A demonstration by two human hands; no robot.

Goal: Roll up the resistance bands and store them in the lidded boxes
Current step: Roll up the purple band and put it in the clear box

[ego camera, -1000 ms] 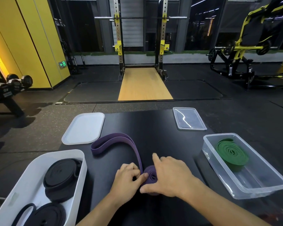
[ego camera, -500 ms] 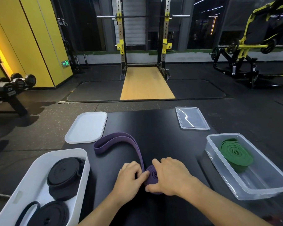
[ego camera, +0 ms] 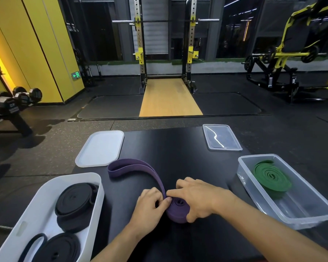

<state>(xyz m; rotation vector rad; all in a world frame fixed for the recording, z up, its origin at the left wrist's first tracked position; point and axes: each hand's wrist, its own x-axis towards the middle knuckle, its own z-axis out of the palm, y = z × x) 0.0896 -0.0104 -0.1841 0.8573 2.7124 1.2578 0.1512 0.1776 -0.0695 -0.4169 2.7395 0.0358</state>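
**Gym counter (ego camera: 178, 144): purple band (ego camera: 178, 209) half rolled**

Near the counter's front edge lies the coil, its loose tail curving away to the left. We judge the band soft, springy rubber, apt to unwind, so we take it at the coil's rim. Our left hand (ego camera: 150, 205) pinches the tail where it meets the coil; our right hand (ego camera: 201, 197) curls over the coil, clamping it.

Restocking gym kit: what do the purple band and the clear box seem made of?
The flat purple resistance band looks like matte rubber or latex: it coils softly without shine. The clear rectangular box looks like glossy rigid plastic: see-through walls catching highlights.
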